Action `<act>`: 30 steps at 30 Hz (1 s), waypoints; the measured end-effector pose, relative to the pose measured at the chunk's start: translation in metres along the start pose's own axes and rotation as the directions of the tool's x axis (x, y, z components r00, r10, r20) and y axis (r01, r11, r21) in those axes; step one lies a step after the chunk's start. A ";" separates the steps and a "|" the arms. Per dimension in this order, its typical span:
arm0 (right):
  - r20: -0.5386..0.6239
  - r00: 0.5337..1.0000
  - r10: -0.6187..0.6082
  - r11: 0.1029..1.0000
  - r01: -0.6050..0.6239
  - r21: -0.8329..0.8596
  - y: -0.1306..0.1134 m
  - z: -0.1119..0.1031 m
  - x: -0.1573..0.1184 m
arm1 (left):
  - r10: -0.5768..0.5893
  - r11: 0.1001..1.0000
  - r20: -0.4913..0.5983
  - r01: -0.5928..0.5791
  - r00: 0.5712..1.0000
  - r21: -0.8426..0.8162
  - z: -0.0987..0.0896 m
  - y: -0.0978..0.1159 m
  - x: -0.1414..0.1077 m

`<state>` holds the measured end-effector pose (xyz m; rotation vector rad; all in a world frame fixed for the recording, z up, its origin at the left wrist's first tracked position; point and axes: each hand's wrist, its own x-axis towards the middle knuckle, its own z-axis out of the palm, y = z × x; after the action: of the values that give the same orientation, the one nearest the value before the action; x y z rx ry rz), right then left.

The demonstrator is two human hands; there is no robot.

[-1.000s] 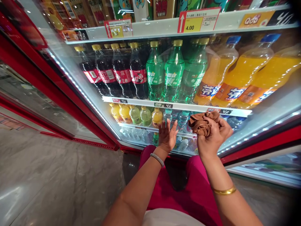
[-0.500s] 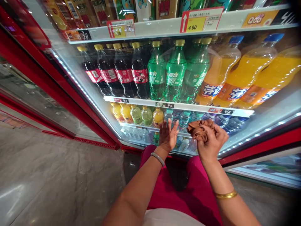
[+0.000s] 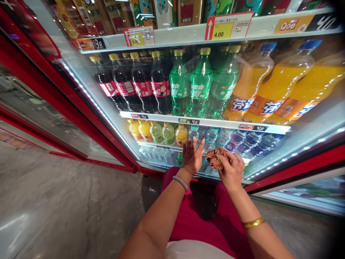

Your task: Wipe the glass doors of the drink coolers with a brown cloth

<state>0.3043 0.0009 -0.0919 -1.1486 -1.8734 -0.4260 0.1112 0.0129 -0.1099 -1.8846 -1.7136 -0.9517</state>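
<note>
The right hand point(image 3: 229, 172) clenches a bunched brown cloth point(image 3: 217, 158) just right of the open, empty left hand point(image 3: 192, 158), both near the lower shelf's point(image 3: 151, 145) front edge.

I'm looking into a shop: a red-framed drinks cooler point(image 3: 81, 118) fills the view, its shelves stocked with rows of soda bottles point(image 3: 201, 84), and price tags point(image 3: 228, 26) run along the shelf edges above them.

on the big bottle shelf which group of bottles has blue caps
The orange soda bottles at the right end of that shelf have blue caps. The dark cola bottles on the left and the green bottles in the middle all have yellow caps.
</note>
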 end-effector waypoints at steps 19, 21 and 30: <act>-0.047 0.997 0.055 0.995 -0.050 0.086 -0.001 -0.001 0.005 | -0.001 0.999 0.051 0.004 0.999 -0.052 0.003 -0.002 -0.007; -0.128 0.988 0.087 0.993 -0.076 0.094 0.001 -0.008 0.026 | -0.015 0.999 0.060 0.018 0.998 -0.047 0.004 -0.001 -0.008; -0.070 0.997 -0.016 0.997 0.022 0.074 -0.024 0.001 0.025 | -0.045 0.994 0.121 0.056 0.992 -0.093 -0.005 0.003 -0.008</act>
<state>0.2791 0.0027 -0.0688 -1.0544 -1.8262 -0.3981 0.1127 0.0037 -0.1122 -2.0044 -1.8213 -0.9756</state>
